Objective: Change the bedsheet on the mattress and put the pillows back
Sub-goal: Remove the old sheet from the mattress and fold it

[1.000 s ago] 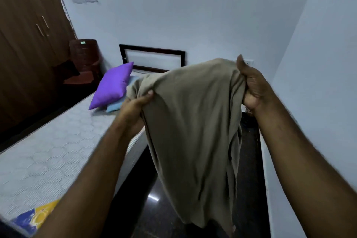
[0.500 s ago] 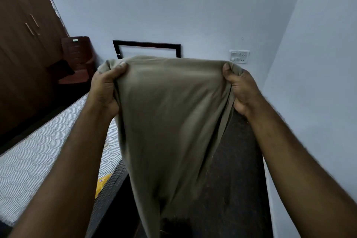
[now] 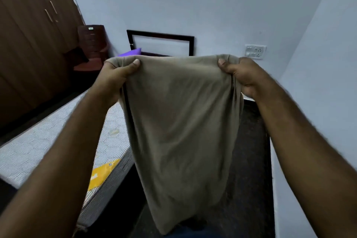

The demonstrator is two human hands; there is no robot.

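Note:
A bunched beige bedsheet (image 3: 181, 133) hangs in front of me over the dark floor. My left hand (image 3: 114, 77) grips its top left edge, thumb over the cloth. My right hand (image 3: 243, 73) grips the top right edge the same way. The bare white quilted mattress (image 3: 48, 141) lies to the left, with a yellow label at its near corner. Only the tip of a purple pillow (image 3: 131, 52) shows above the sheet, at the bed's far end.
A dark-framed headboard (image 3: 160, 41) stands against the far wall. A brown plastic chair (image 3: 90, 46) sits in the left corner beside a wooden wardrobe (image 3: 29, 35). A switch plate (image 3: 255, 51) is on the wall. White wall runs close on the right; a narrow strip of dark floor (image 3: 249, 160) lies between.
My hands have spread apart and levelled, stretching the sheet's top edge wide. The view shifted right, and the sheet now hides most of the purple pillow.

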